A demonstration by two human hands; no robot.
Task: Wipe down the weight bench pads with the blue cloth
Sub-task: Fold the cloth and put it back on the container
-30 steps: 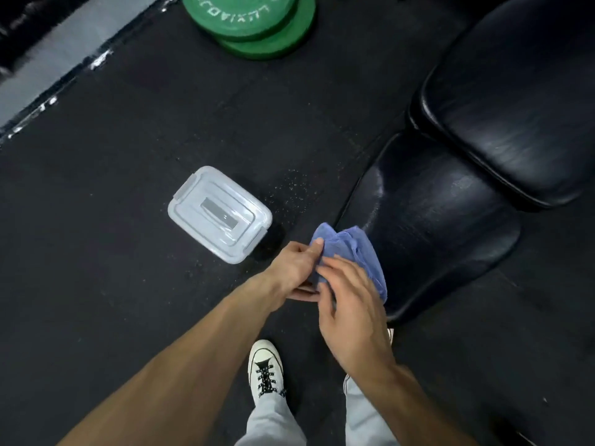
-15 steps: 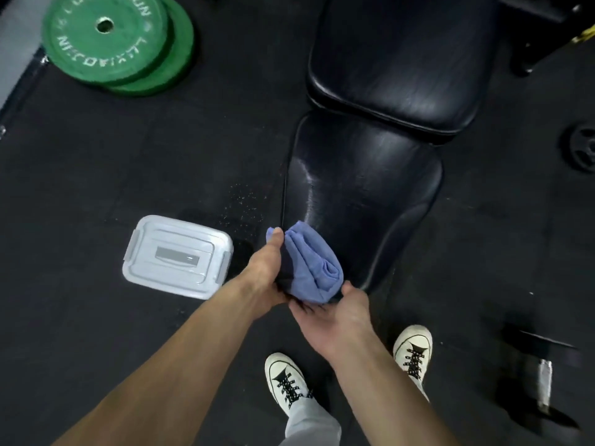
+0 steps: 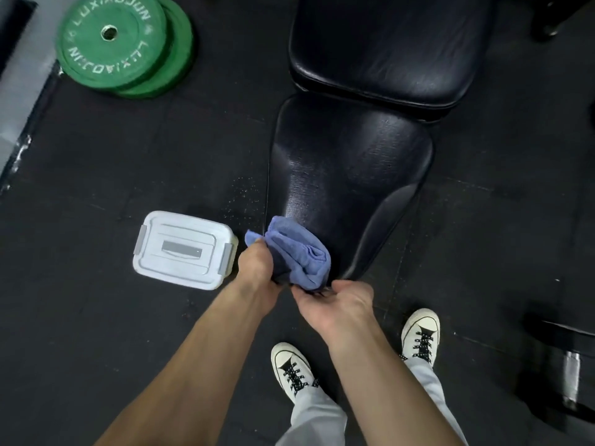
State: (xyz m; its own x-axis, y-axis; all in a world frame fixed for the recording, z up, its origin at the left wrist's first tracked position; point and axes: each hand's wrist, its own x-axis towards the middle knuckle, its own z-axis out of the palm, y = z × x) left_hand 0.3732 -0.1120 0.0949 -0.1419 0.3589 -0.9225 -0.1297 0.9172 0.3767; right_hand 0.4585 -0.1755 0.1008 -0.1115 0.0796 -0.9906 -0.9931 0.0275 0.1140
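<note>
A folded blue cloth (image 3: 299,255) is bunched at the near, narrow tip of the black seat pad (image 3: 347,175). My left hand (image 3: 257,268) grips its left side, thumb up on a loose corner. My right hand (image 3: 335,304) cups the cloth from below, palm up, fingers curled under its near edge. Behind the seat pad lies the larger black back pad (image 3: 386,49), separated by a thin gap. Whether the cloth touches the seat pad or hangs just above it I cannot tell.
A white lidded plastic box (image 3: 183,249) sits on the black rubber floor left of the seat. Two stacked green weight plates (image 3: 119,43) lie at the far left. My white sneakers (image 3: 291,371) stand below the hands. A dark dumbbell (image 3: 570,378) lies at the right.
The view swung so the bench now lies straight ahead. My right hand turned from on top of the cloth to under it, and the cloth got folded tighter.
</note>
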